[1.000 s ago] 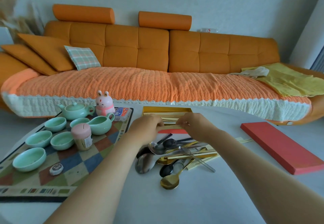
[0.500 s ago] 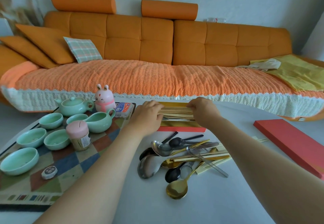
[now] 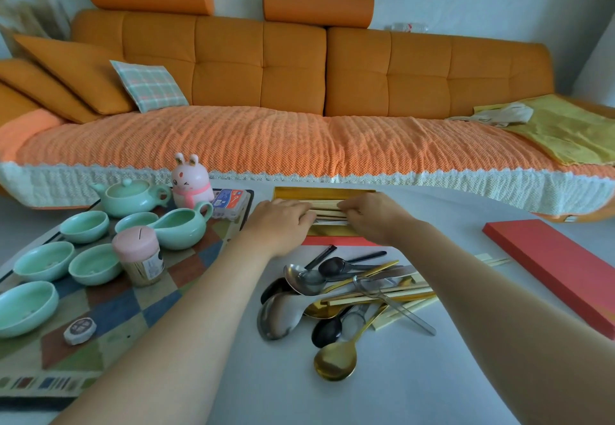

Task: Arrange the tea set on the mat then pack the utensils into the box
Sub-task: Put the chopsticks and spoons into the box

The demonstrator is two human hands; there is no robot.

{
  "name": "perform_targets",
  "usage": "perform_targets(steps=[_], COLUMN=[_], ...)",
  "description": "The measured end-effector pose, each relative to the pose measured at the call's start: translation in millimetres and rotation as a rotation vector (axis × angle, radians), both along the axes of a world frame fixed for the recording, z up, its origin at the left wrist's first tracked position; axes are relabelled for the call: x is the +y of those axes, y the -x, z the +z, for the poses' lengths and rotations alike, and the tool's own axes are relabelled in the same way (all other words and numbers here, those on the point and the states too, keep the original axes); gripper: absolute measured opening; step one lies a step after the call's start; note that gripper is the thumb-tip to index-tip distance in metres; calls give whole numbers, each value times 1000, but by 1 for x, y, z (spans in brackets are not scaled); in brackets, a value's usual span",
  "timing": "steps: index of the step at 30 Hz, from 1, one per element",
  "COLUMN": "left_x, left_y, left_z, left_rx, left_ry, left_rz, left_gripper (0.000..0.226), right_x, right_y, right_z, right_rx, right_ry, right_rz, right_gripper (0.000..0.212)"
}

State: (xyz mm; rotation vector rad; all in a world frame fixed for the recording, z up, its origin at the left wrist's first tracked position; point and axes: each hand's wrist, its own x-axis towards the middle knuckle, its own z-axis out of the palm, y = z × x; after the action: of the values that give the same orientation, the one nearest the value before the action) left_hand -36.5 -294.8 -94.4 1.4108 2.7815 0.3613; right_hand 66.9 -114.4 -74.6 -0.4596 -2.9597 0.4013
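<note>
The mint-green tea set stands on the checkered mat at the left: a teapot, a pitcher and several cups. Behind the loose pile of spoons, knives and chopsticks lies the open gold-lined box. A bundle of pale chopsticks lies inside it. My left hand holds the bundle's left part and my right hand its right part, fingers curled over the sticks inside the box.
The red box lid lies at the right, with a loose chopstick pair beside it. On the mat also stand a pink-lidded jar, a rabbit figure, a card pack and a small round tea cake. An orange sofa runs behind the table.
Both hands carried the chopstick bundle away from the pile and down into the gold box. They have since slid closer together along the sticks.
</note>
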Motion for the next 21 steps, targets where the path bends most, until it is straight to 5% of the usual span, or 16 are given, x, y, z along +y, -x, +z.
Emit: perform_targets(steps=[6,11,21], left_x=[3,14,33], left_y=[-13,-44,-109], left_z=[7,18,13], left_rx=[103,223,-40], left_ry=[-96,-312,-138], left_rz=[-32,-158,-281], left_gripper=[52,22,28], right_x=[-2,0,26], right_y=[-21,-53,-128], right_z=[9,20,10], right_rx=[124,283,-130], right_ry=[90,-38,-85], right_rz=[-36,26,-59], right_gripper=[39,30,41])
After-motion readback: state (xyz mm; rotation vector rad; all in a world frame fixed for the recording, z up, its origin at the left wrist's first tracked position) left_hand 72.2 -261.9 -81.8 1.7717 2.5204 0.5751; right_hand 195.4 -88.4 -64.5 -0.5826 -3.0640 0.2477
